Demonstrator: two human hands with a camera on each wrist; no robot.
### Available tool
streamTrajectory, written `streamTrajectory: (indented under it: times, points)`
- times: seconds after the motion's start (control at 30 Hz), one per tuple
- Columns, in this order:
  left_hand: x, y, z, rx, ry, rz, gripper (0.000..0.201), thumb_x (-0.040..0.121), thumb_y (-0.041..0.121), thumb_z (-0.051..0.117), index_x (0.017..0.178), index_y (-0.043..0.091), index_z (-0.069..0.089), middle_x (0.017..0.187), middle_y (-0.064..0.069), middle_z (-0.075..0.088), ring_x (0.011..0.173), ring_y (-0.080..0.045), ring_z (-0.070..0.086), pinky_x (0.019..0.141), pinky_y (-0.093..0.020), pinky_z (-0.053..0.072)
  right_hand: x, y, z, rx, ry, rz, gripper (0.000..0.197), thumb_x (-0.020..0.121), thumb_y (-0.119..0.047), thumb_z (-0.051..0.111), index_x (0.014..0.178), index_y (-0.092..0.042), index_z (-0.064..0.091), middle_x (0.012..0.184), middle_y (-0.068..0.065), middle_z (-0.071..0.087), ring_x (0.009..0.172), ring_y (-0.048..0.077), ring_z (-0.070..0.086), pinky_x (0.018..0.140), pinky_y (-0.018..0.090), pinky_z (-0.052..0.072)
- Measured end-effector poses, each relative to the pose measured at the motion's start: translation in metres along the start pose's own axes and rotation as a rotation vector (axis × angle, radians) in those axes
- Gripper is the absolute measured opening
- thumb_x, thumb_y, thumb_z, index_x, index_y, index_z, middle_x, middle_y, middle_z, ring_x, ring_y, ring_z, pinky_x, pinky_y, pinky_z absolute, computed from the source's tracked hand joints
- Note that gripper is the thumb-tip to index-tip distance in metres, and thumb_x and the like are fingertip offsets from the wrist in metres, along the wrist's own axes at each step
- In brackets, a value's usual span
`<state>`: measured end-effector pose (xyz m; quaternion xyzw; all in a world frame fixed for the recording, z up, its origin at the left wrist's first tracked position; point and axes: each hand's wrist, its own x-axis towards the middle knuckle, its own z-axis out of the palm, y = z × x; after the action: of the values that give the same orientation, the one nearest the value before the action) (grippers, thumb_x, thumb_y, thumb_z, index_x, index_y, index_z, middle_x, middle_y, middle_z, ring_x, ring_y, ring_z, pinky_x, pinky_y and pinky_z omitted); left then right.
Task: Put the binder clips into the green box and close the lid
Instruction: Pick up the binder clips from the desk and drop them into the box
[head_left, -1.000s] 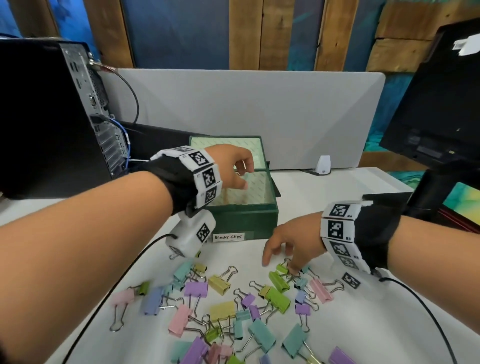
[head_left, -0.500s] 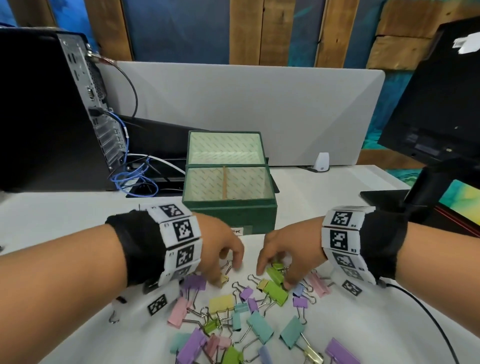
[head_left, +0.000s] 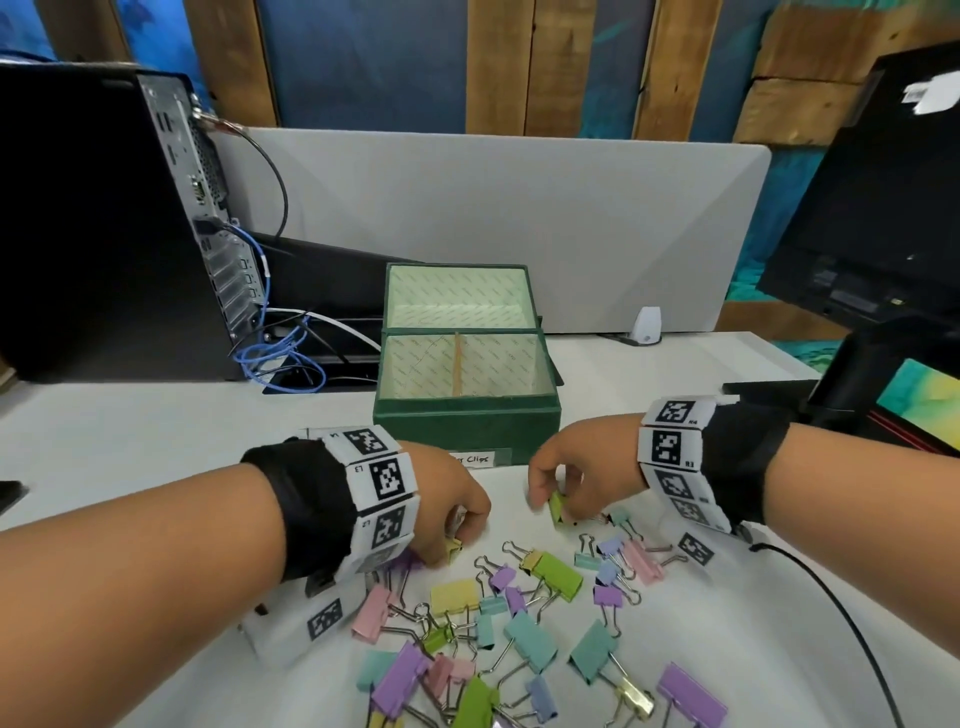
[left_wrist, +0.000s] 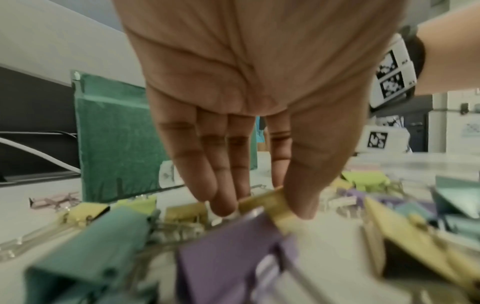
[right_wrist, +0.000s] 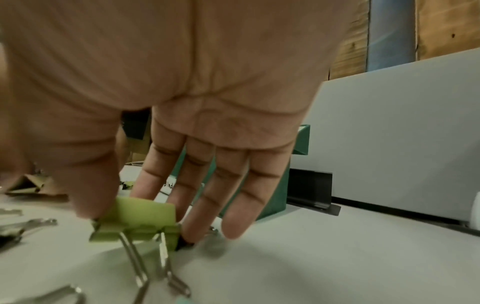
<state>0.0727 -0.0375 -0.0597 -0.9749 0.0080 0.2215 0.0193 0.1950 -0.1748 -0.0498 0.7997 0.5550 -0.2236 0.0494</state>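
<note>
Green box (head_left: 466, 423) open on the white table (head_left: 727, 613), lid (head_left: 460, 296) tipped up behind, right hand (head_left: 582, 470) pinching a green clip (right_wrist: 140, 221) by its body, wire handles trailing toward the camera, left hand (head_left: 447, 506) pinching a yellow clip (left_wrist: 270, 202) over the pastel binder clips (head_left: 519, 623) in front of the box

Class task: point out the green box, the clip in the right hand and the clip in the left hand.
green box (head_left: 467, 431): head view, front wall.
light green clip (right_wrist: 140, 222): right wrist view, body.
yellow clip (left_wrist: 270, 200): left wrist view, body.

white table (head_left: 701, 374) bears green box (head_left: 467, 431), scattered binder clips (head_left: 519, 613), perhaps cables.
</note>
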Motion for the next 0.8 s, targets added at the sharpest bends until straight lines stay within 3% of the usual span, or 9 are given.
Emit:
streamTrajectory:
  times: [0.1, 0.2, 0.27, 0.33, 0.4, 0.53, 0.63, 0.73, 0.8]
  points:
    - [-0.007, -0.011, -0.009, -0.19, 0.056, -0.031, 0.019, 0.079, 0.025, 0.068, 0.097, 0.03, 0.061, 0.093, 0.009, 0.063, 0.08, -0.01, 0.058, 0.065, -0.019, 0.045, -0.002, 0.001, -0.007, 0.137, 0.028, -0.001, 0.025, 0.083, -0.014, 0.063, 0.106, -0.023, 0.065, 0.104, -0.005, 0.066, 0.07, -0.007, 0.055, 0.068, 0.002, 0.041]
    - [-0.016, -0.032, -0.03, -0.519, 0.12, -0.025, 0.02, 0.078, 0.024, 0.07, 0.094, 0.031, 0.061, 0.092, 0.005, 0.07, 0.076, -0.009, 0.062, 0.082, -0.03, 0.054, -0.002, 0.002, -0.034, 0.454, 0.128, 0.014, 0.018, 0.084, -0.007, 0.058, 0.091, -0.023, 0.062, 0.088, 0.001, 0.066, 0.09, 0.014, 0.062, 0.091, 0.031, 0.052]
    - [-0.022, -0.046, -0.044, -0.729, 0.196, -0.038, 0.019, 0.08, 0.017, 0.069, 0.094, 0.025, 0.059, 0.083, 0.005, 0.07, 0.075, -0.01, 0.064, 0.081, -0.031, 0.055, 0.003, 0.002, -0.054, 0.732, 0.207, 0.014, 0.02, 0.087, 0.001, 0.052, 0.084, -0.018, 0.059, 0.074, 0.0, 0.062, 0.092, 0.026, 0.062, 0.085, 0.039, 0.055]
    - [-0.026, -0.061, -0.056, -0.885, 0.314, -0.064, 0.018, 0.082, 0.009, 0.067, 0.092, 0.021, 0.056, 0.081, 0.0, 0.068, 0.073, -0.011, 0.066, 0.072, -0.028, 0.055, 0.008, 0.0, -0.07, 0.878, 0.304, 0.005, 0.02, 0.09, 0.0, 0.047, 0.081, -0.014, 0.058, 0.056, -0.003, 0.061, 0.084, 0.026, 0.062, 0.071, 0.034, 0.056]
    - [-0.028, -0.074, -0.061, -1.001, 0.44, -0.085, 0.018, 0.083, 0.007, 0.066, 0.087, 0.019, 0.054, 0.078, -0.002, 0.065, 0.067, -0.01, 0.065, 0.066, -0.025, 0.054, 0.017, -0.004, -0.08, 0.951, 0.392, 0.005, 0.017, 0.091, -0.004, 0.05, 0.08, -0.013, 0.059, 0.05, -0.004, 0.059, 0.072, 0.022, 0.059, 0.068, 0.033, 0.054]
    - [-0.027, -0.089, -0.057, -1.07, 0.595, -0.128, 0.019, 0.081, 0.003, 0.067, 0.083, 0.017, 0.054, 0.075, -0.006, 0.062, 0.073, -0.02, 0.062, 0.065, -0.025, 0.056, 0.041, -0.019, -0.088, 0.702, 0.545, 0.066, 0.009, 0.086, -0.011, 0.059, 0.08, -0.015, 0.063, 0.064, -0.002, 0.061, 0.056, 0.008, 0.055, 0.06, 0.017, 0.052]
    - [-0.022, -0.092, -0.053, -0.908, 0.613, -0.189, 0.02, 0.077, 0.01, 0.073, 0.083, 0.021, 0.058, 0.076, -0.006, 0.064, 0.073, -0.022, 0.061, 0.08, -0.039, 0.057, 0.06, -0.036, -0.089, 0.641, 0.618, 0.071, 0.008, 0.084, -0.008, 0.061, 0.085, -0.013, 0.067, 0.064, 0.0, 0.062, 0.053, 0.006, 0.056, 0.051, 0.009, 0.05]
    - [-0.017, -0.091, -0.052, -0.809, 0.617, -0.242, 0.019, 0.076, 0.015, 0.074, 0.084, 0.024, 0.061, 0.075, 0.002, 0.065, 0.072, -0.021, 0.062, 0.086, -0.041, 0.056, 0.073, -0.047, -0.087, 0.732, 0.593, 0.055, 0.016, 0.084, -0.008, 0.065, 0.099, -0.01, 0.067, 0.085, 0.004, 0.065, 0.081, 0.019, 0.065, 0.087, 0.029, 0.056]
    - [-0.014, -0.088, -0.052, -0.686, 0.622, -0.276, 0.02, 0.076, 0.02, 0.074, 0.091, 0.027, 0.063, 0.082, 0.007, 0.065, 0.08, -0.021, 0.065, 0.083, -0.034, 0.054, 0.076, -0.045, -0.084, 0.612, 0.575, 0.081, 0.025, 0.083, -0.013, 0.066, 0.109, -0.015, 0.065, 0.104, 0.005, 0.064, 0.097, 0.02, 0.064, 0.094, 0.032, 0.052]
